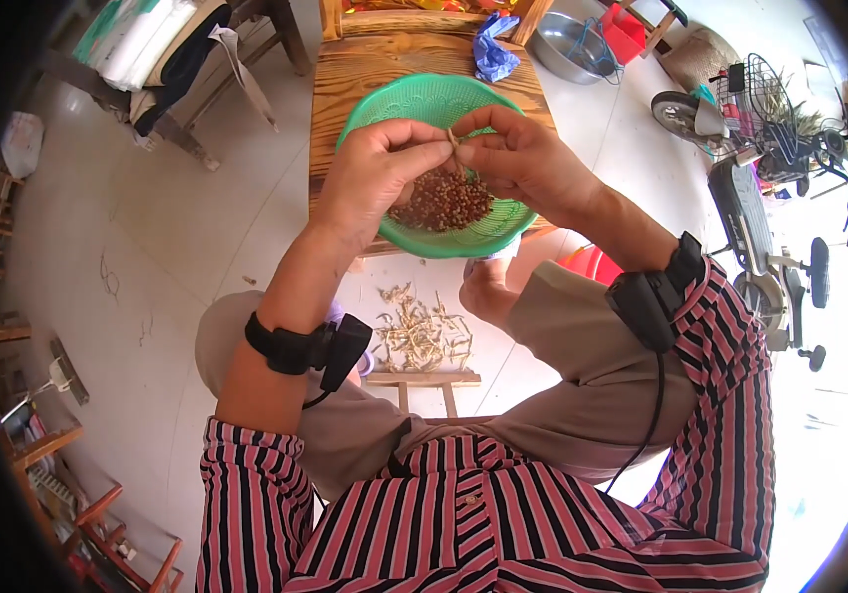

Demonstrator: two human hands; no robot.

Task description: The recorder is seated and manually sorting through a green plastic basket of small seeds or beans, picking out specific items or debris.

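The pale floor point(157, 227) spreads under everything, and on it, toward the right edge, a two-wheeled scooter point(740, 217) stands well apart from the work, probably parked there so that it is out of the way. The wooden counter point(340, 74) comes next in size; it is low and stands just ahead of the person's knees, a height that seems to suit someone working seated with both arms reaching forward. On it sits a round green basket point(449, 242), near the counter's close edge and directly beneath the hands, presumably so that anything small that drops is caught by its sloping walls. Dry husks point(424, 336) lie scattered on the floor between the feet, in easy reach of a downward toss. The left hand point(375, 168) and the right hand point(533, 163) meet over the basket, the fingers of each closed in a narrow pinch, likely for fine control. A crumpled blue plastic piece point(495, 49) rests at the counter's far right, clear of the basket. Reddish-brown and tan seeds point(449, 203) are heaped at the basket's bottom. Smallest is the dry pod point(455, 141), held above them between both thumbs and forefingers, one hand on each side, a grip that would let them pull against each other
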